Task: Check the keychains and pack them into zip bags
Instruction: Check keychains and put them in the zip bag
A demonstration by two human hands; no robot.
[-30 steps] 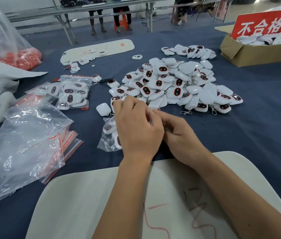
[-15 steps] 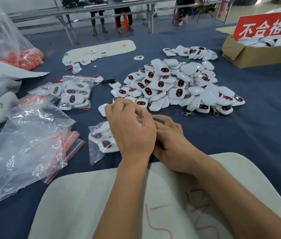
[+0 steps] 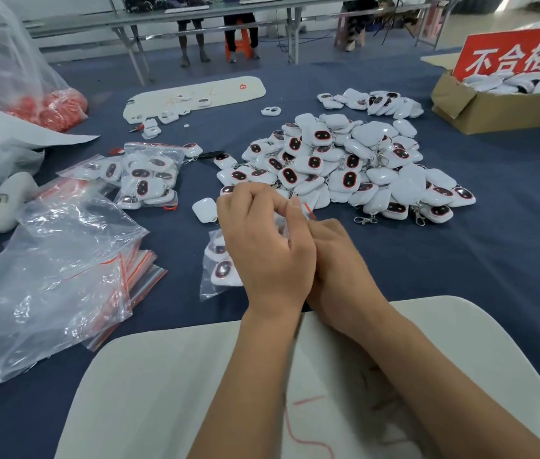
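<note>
A clear zip bag (image 3: 217, 266) with several white keychains inside lies on the blue cloth just in front of me. My left hand (image 3: 262, 246) covers most of it and pinches its red-striped top edge. My right hand (image 3: 338, 270) sits close against the left one, its fingers curled on the same edge, partly hidden. A large heap of loose white keychains (image 3: 345, 164) with dark red-rimmed faces lies beyond my hands. One loose keychain (image 3: 205, 209) sits face down left of the heap.
Filled zip bags (image 3: 142, 177) lie at the left. A stack of empty zip bags (image 3: 63, 270) sits nearer me. A cardboard box (image 3: 500, 111) with a red sign stands at the far right. A white board (image 3: 195, 392) lies under my forearms.
The bag has turned from lying to the left of my hands to lying under them. My left hand has risen and its fingers have moved along the bag's top edge.
</note>
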